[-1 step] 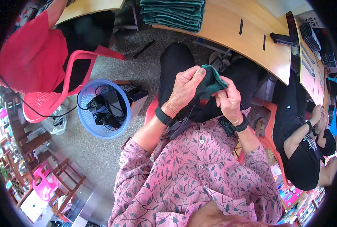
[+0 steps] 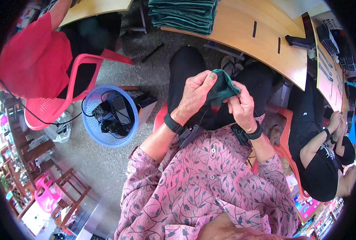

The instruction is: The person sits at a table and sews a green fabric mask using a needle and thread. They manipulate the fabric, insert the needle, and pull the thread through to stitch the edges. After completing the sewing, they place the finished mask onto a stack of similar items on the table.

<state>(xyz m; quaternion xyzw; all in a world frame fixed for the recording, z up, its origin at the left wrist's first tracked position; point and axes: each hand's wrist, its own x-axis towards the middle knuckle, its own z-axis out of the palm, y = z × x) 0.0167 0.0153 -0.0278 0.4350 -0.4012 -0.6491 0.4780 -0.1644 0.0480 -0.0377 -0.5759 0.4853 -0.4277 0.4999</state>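
Note:
A piece of dark green fabric (image 2: 222, 90) is held over my lap between my two hands. My left hand (image 2: 196, 92) grips its left side, thumb raised at the edge and fingers curled. My right hand (image 2: 242, 104) pinches the right side, with fingers bent beneath the rim. Both wrists wear black bands. A tall stack of folded green fabric (image 2: 182, 16) lies on the wooden table (image 2: 234, 24) beyond my knees.
On my left, a person in red (image 2: 36, 52) sits in a pink chair, near a blue basket (image 2: 94, 132) of black devices and cables. On my right, a co-worker in black (image 2: 314, 176) sits at another table (image 2: 326, 88). Dark folded items (image 2: 328, 36) lie there.

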